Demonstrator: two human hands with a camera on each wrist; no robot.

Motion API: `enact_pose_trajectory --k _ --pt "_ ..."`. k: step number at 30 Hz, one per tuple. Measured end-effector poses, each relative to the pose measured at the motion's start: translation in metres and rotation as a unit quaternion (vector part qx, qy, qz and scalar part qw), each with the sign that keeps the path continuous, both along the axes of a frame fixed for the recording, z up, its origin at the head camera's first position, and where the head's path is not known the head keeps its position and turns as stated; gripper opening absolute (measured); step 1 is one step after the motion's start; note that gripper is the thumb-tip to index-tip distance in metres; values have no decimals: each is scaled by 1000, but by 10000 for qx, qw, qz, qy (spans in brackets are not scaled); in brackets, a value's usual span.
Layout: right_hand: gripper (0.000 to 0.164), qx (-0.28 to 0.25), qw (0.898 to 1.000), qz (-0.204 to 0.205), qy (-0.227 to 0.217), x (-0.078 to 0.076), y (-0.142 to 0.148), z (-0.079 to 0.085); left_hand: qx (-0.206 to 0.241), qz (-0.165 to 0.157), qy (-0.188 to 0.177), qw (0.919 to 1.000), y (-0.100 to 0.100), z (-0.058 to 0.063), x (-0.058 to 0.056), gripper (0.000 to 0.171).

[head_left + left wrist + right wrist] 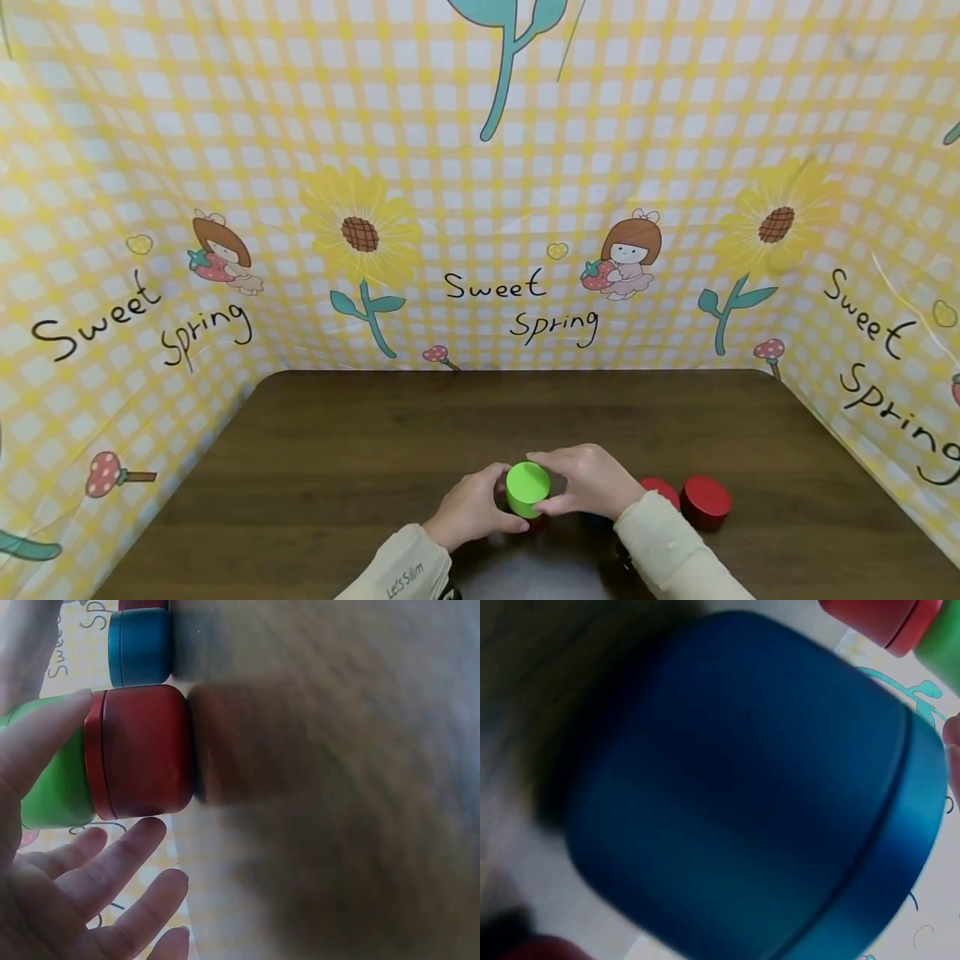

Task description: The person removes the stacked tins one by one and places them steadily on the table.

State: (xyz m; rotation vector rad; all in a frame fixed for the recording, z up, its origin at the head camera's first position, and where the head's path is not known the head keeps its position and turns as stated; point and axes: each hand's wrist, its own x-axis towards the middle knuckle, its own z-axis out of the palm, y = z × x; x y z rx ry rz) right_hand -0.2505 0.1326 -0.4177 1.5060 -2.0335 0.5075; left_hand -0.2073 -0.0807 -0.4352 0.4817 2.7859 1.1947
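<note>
A bright green tin [528, 487] stands upright on top of a red tin [146, 750], near the front middle of the table. My left hand [472, 504] holds the green tin from the left; its thumb reaches down to the seam with the red tin, while the lower fingers spread loosely behind. From the right, my right hand [588, 479] pinches the green tin between thumb and index finger. Close under the right wrist is a blue tin [742, 787], mostly hidden by that hand in the head view.
Two more red tins stand at the right, one [707, 502] in full sight and another [660, 490] partly behind the right sleeve. The dark wooden table [375, 425] is enclosed by a yellow checked cloth [480, 208] at the back and sides.
</note>
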Motion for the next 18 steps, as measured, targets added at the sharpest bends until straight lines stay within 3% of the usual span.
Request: enact_pose_trajectory --k 10,18 --pt "59 192 9974 -335 -605 2 -10 -2 72 -83 4 9999 0 0 -1 50" --pt "58 291 9954 -523 -748 1 -14 -4 -28 -121 -86 9999 1 3 -1 44"
